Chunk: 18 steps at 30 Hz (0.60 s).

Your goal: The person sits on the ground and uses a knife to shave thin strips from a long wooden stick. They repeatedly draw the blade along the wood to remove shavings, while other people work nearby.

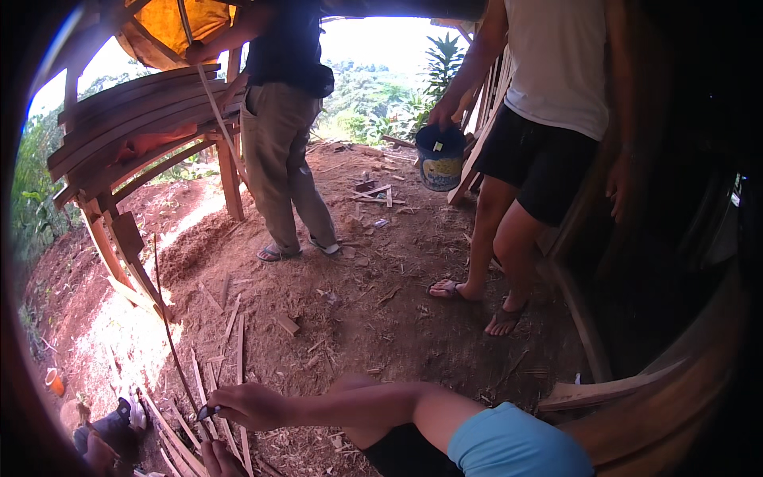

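Observation:
From the lower right my right arm reaches left in a light blue sleeve. My right hand (250,405) is closed on a small knife (207,412), whose dark blade lies against a long thin wooden strip (173,338). The strip slants up and away to the left, its far end well above the ground. Just below the knife, at the bottom edge, my left hand (220,459) is closed around the strip's near end; part of this hand is cut off. Several pale wood strips (240,350) lie on the ground beside both hands.
A person in tan trousers (274,151) stands by stacked boards (151,103) on a wooden frame. Another person in black shorts (540,163) carries a dark bucket (439,155). A wood block (288,324) lies on the earth. Curved planks (612,389) are at the right.

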Tool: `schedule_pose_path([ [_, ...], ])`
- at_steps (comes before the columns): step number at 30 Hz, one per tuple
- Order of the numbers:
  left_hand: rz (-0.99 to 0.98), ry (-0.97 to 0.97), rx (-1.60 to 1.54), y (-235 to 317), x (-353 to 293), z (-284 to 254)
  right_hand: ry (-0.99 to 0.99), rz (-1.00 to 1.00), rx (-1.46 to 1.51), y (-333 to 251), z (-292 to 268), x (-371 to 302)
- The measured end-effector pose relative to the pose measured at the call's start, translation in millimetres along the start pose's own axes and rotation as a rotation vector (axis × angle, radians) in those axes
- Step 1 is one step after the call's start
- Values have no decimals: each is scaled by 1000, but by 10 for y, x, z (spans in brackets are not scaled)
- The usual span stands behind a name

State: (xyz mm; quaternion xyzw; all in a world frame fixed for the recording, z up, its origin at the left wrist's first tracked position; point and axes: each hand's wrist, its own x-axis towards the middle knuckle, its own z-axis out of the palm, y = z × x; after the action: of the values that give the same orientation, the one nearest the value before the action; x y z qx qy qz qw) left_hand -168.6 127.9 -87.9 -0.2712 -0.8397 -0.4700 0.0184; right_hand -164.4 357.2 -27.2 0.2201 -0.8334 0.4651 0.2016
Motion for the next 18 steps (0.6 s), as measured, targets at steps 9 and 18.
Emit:
schedule_pose_path([
  [9,-133,-388,-1491,1319,-148,-1079,36,-121,196,-314,61,-35],
  [18,-166,-28,-1201,1999,-441,-1984,-84,-22,174,27,-14,-217],
])
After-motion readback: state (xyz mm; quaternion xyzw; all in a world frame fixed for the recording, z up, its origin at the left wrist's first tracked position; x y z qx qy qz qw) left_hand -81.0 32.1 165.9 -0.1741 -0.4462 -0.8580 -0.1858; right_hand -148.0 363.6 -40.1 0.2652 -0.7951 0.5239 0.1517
